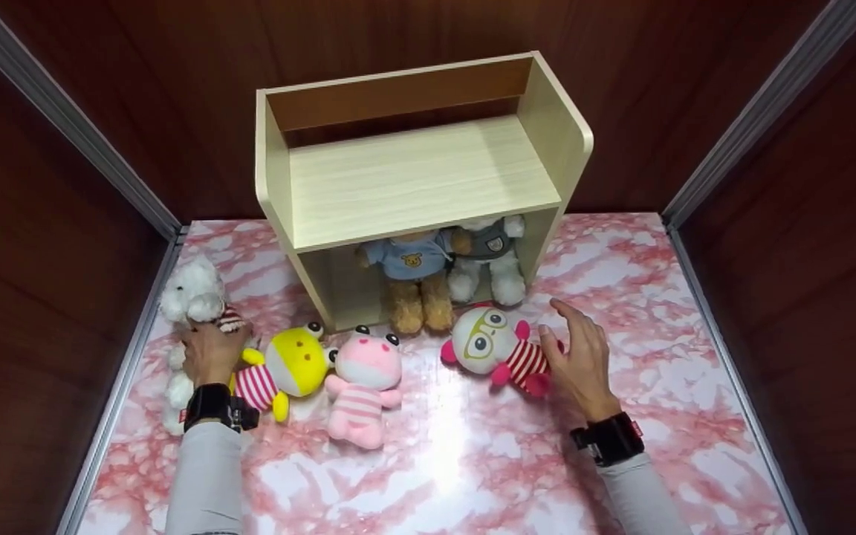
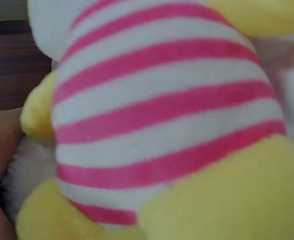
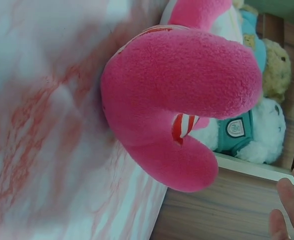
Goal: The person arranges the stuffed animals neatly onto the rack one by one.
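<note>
My left hand (image 1: pixel 212 351) grips the body of a white plush toy (image 1: pixel 192 291) in a striped top at the far left; its fingertips are mostly hidden. Beside that wrist lies a yellow plush frog (image 1: pixel 296 362) in a pink-striped top, its striped belly (image 2: pixel 161 95) filling the left wrist view. My right hand (image 1: pixel 580 360) is spread, thumb and fingers apart, by the lower body of a plush toy with yellow glasses (image 1: pixel 489 342). In the right wrist view that toy's pink legs (image 3: pixel 186 75) are close, and the fingers (image 3: pixel 290 200) show at the right edge, off the toy.
A pale wooden two-level shelf (image 1: pixel 428 178) stands at the back. A brown teddy bear (image 1: pixel 417 279) in blue and a white plush toy (image 1: pixel 491 260) in a grey top sit in its lower level. A pink plush toy (image 1: pixel 362 386) lies on the marbled tabletop (image 1: pixel 472 483). Dark panels enclose the table.
</note>
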Demonstrator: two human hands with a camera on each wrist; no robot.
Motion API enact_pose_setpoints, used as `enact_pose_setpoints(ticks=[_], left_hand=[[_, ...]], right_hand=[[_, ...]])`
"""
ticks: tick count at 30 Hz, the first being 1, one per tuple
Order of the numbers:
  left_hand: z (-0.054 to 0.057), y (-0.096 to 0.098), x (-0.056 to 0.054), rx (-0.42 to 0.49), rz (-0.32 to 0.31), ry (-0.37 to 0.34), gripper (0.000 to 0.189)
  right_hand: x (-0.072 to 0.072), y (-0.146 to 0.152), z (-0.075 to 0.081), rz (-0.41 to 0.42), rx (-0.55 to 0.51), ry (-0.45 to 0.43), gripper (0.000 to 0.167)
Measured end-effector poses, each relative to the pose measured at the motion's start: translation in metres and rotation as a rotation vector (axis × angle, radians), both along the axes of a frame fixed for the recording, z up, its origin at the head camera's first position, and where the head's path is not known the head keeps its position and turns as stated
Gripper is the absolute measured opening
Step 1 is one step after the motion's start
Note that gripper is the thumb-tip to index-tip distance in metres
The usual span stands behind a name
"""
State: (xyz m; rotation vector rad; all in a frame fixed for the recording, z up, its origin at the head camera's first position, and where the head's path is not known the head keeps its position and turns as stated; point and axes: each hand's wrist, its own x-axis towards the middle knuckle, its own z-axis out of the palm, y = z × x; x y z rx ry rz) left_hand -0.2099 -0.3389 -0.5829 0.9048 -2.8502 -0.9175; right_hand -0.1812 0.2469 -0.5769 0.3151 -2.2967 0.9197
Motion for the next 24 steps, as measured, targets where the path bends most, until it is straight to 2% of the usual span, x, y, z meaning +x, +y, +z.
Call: enact_pose_setpoints(ticks=[6, 12, 14, 17, 21, 24], left_hand=[[-0.008, 0.004, 0.005, -0.074, 0.001, 0.055, 0.092], [-0.010, 0.007, 0.013, -0.094, 0.051, 0.169, 0.081], [-0.010, 0.010, 0.017, -0.096, 0.083, 0.238, 0.077], [-0.007, 0.016, 0.022, -0.107, 0.135, 0.386, 0.073], [-0.001, 0.025, 0.025, -0.127, 0.200, 0.582, 0.079], [0.007, 0.032, 0.024, -0.130, 0.223, 0.704, 0.082]], right_hand=[[0.000, -0.001, -0.001, 0.006, 0.004, -0.002, 0.043], [0.000, -0.005, 0.000, 0.024, 0.007, -0.004, 0.044], [0.000, -0.007, 0.002, 0.030, 0.008, -0.008, 0.045], [0.000, -0.009, 0.004, 0.036, 0.008, -0.012, 0.045], [-0.002, -0.012, 0.006, 0.041, -0.002, 0.002, 0.045], [-0.003, -0.014, 0.006, 0.045, -0.004, 0.009, 0.046]])
